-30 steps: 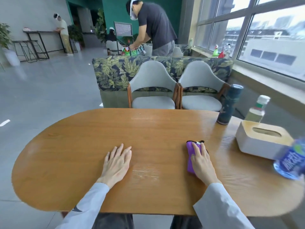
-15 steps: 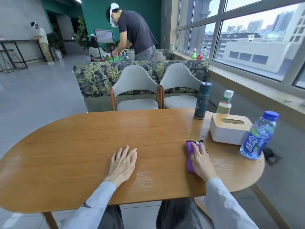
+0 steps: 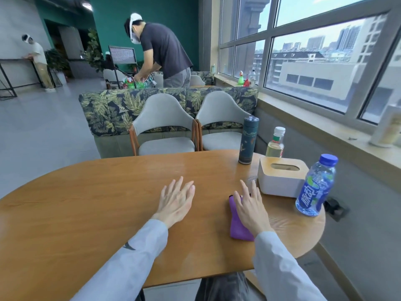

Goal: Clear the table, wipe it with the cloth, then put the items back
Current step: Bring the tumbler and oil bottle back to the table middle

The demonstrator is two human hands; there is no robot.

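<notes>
On the oval wooden table [image 3: 97,203] a folded purple cloth [image 3: 237,227] lies near the right end. My right hand [image 3: 251,207] rests palm down on top of it, fingers spread and straight, not curled around it. To its left, my left hand [image 3: 176,200] lies flat on the bare wood with the fingers apart. A white tissue box with a wooden lid [image 3: 280,179], a blue-labelled water bottle [image 3: 314,187], a dark thermos [image 3: 247,141] and a small bottle of yellowish liquid [image 3: 275,144] stand at the table's right end.
Two grey chairs [image 3: 165,127] stand across the table, backed by a leaf-patterned sofa [image 3: 108,109]. A window sill [image 3: 325,135] runs along the right. A person [image 3: 165,51] bends over another table behind the sofa; another stands far left.
The view has swung right and the table's right end with the water bottle is now in full sight. My right hand's fingers have spread and straightened over the cloth. My left hand stays flat.
</notes>
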